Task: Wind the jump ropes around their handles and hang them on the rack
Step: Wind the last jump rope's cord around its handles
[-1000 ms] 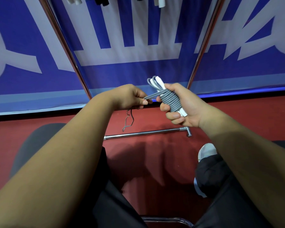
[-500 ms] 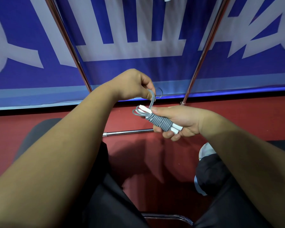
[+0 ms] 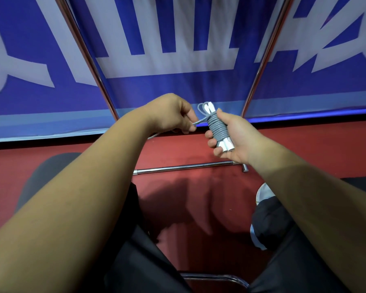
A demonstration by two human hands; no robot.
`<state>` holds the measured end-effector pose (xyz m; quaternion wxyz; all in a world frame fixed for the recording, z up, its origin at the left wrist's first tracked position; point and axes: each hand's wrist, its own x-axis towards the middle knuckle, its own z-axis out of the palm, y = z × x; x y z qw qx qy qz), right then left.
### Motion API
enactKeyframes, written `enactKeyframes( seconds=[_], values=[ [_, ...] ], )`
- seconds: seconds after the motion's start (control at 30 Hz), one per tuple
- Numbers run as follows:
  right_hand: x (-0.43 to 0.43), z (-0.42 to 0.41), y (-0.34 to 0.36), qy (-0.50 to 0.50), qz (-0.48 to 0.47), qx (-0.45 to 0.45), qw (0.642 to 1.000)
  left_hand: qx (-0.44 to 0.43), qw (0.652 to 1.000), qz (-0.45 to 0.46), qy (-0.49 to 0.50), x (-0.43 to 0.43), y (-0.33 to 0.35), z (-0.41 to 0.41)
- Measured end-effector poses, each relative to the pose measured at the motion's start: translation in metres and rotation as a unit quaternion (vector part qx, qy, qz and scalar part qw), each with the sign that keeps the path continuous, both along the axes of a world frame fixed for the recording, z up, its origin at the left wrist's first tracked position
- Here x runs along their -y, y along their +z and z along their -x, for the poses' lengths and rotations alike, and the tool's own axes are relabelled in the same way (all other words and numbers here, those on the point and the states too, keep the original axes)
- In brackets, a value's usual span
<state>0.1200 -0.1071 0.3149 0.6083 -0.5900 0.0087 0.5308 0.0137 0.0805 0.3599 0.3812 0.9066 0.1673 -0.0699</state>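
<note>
A grey jump rope [image 3: 217, 129] is coiled in tight turns around its two white handles, whose ends stick out above and below the coil. My right hand [image 3: 232, 139] grips this bundle upright, thumb on top and fingers curled under it. My left hand [image 3: 173, 115] sits just left of the bundle and pinches the loose grey rope end, which runs taut across to the top of the coil. The rack's two slanted metal poles [image 3: 260, 66] rise behind my hands.
The rack's chrome base bar [image 3: 184, 167] lies on the red floor below my hands. A blue and white banner [image 3: 167, 49] hangs behind the poles. My dark trousers, a white shoe [image 3: 264, 192] and a chair's chrome frame [image 3: 216, 278] fill the foreground.
My right hand has lifted and turned the bundle from lying flat to upright. My left hand has come down from above the bundle to its left side, pulling the rope end sideways.
</note>
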Motion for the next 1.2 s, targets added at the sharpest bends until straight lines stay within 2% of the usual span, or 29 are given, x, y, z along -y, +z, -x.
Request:
enactKeyframes(
  seconds=[0.07,0.13,0.23,0.33,0.4,0.47,0.57,0.67,0.77,0.93,1.1,1.2],
  values=[
    [0.001,0.001,0.002,0.012,-0.007,0.009,1.0,-0.019,0.999,-0.048,0.004,0.0,-0.002,-0.001],
    [0.002,0.002,0.004,0.02,-0.004,0.026,0.999,-0.028,0.999,-0.025,0.002,0.002,-0.006,-0.001],
    [0.003,0.0,0.006,0.008,0.003,0.031,0.999,-0.021,0.994,0.105,0.014,0.008,-0.01,-0.003],
    [0.006,-0.007,0.007,-0.008,0.012,0.037,0.999,0.015,0.97,0.234,0.062,0.013,-0.008,-0.006],
    [0.007,-0.01,0.008,-0.011,0.016,0.038,0.999,0.041,0.96,0.27,0.064,0.013,-0.007,-0.007],
    [0.009,-0.012,0.009,-0.008,0.012,0.031,0.999,0.057,0.966,0.248,0.038,0.01,-0.008,-0.006],
    [0.011,-0.014,0.011,0.011,0.002,0.029,1.0,0.07,0.989,0.127,0.015,0.001,-0.012,-0.004],
    [0.012,-0.012,0.015,0.042,-0.007,0.032,0.999,0.037,0.999,0.031,-0.003,-0.005,-0.015,-0.003],
    [0.012,-0.005,0.018,0.077,-0.014,0.035,0.996,-0.004,0.998,0.06,0.006,-0.003,-0.016,-0.001],
    [0.013,0.002,0.024,0.163,-0.034,0.009,0.986,-0.011,0.997,0.078,-0.007,-0.002,-0.017,0.0],
    [0.018,0.013,0.021,0.272,-0.026,-0.011,0.962,-0.001,0.999,-0.005,-0.04,-0.006,-0.019,-0.002],
    [0.02,0.018,0.02,0.327,-0.013,-0.006,0.945,0.016,0.998,0.026,-0.059,-0.005,-0.021,-0.003]
  ],
)
